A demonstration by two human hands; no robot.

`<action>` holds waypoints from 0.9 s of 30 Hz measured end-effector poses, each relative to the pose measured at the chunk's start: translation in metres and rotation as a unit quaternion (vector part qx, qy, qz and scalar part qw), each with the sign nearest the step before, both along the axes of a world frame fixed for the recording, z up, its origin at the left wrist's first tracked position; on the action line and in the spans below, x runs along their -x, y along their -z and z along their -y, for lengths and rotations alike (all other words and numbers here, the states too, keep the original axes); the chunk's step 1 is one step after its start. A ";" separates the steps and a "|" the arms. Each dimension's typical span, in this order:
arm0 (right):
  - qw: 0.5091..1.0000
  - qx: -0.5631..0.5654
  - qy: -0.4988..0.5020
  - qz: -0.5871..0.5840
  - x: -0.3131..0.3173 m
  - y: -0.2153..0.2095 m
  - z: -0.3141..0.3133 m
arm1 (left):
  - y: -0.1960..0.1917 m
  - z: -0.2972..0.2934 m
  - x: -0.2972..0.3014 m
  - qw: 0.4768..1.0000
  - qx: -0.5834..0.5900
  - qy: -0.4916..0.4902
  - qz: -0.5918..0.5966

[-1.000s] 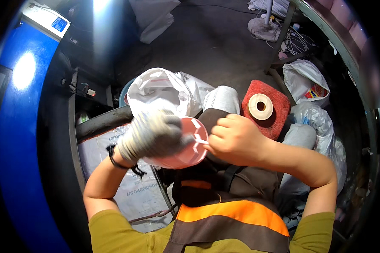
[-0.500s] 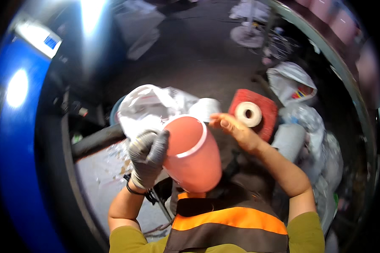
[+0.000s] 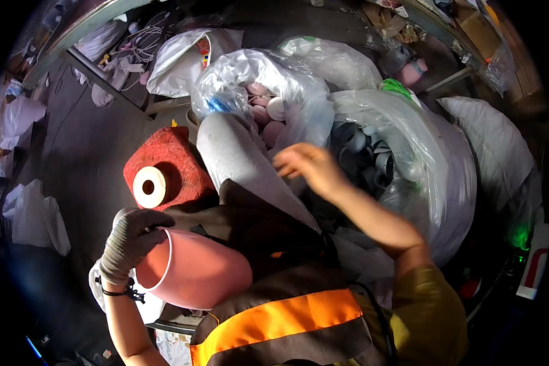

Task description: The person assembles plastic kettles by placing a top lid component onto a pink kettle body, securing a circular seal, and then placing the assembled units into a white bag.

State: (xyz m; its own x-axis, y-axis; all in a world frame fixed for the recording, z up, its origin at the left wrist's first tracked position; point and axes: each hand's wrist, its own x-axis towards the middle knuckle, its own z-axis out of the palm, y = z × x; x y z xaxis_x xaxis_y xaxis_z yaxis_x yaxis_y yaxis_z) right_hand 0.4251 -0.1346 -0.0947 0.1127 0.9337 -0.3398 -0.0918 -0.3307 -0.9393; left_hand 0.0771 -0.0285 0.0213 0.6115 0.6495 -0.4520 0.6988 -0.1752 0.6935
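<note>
A pink tapered, bucket-like container lies tilted across my lap, its open mouth facing left. My left hand, in a grey-striped work glove, grips it by the rim. My bare right hand is raised to the right, apart from the container, with loosely bent fingers and nothing visible in them. It is slightly blurred. Beyond it stands a clear plastic bag of pink and white round pieces. To its right, a larger clear bag holds dark grey ring-shaped pieces.
A cream tape roll rests on a red padded block left of a light grey cloth-covered shape, apparently my leg. White sacks stand behind, another at right. Cables and a metal frame are at far left.
My view has swung to the right, bringing the bags into the middle. The container, still in my left hand, has tipped over toward its side. My right hand has moved away from it.
</note>
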 end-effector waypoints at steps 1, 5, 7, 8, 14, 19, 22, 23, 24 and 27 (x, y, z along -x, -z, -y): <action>0.994 0.025 0.095 0.057 -0.039 0.021 0.011 | 0.001 0.000 0.001 0.998 0.047 -0.050 -0.005; 0.914 0.305 0.124 0.238 -0.172 0.161 0.076 | 0.013 0.001 -0.003 0.999 0.015 -0.048 0.003; 0.872 0.378 0.120 0.288 -0.222 0.271 0.122 | 0.038 0.001 0.003 0.997 0.007 -0.073 0.028; 0.870 0.364 0.140 0.302 -0.247 0.307 0.153 | 0.040 -0.009 -0.003 0.996 0.039 -0.074 0.009; 0.864 0.274 0.088 0.413 -0.158 0.271 0.066 | 0.020 -0.012 0.021 0.998 -0.035 0.025 -0.044; 0.773 0.326 0.054 0.541 -0.142 0.114 0.037 | 0.034 -0.009 0.007 0.945 0.226 -0.171 0.165; 0.776 0.191 -0.037 0.600 -0.109 0.018 0.051 | 0.075 -0.005 0.032 0.942 0.194 -0.144 0.232; 0.794 -0.003 0.013 0.607 -0.095 0.005 0.058 | 0.082 0.000 0.024 0.917 0.228 -0.230 0.235; 0.892 -0.075 0.052 0.443 -0.085 -0.020 0.037 | 0.073 -0.010 0.010 0.928 0.213 -0.170 0.254; 0.994 -0.074 0.066 -0.052 -0.013 -0.078 -0.005 | 0.089 0.005 -0.008 0.907 0.149 -0.102 0.381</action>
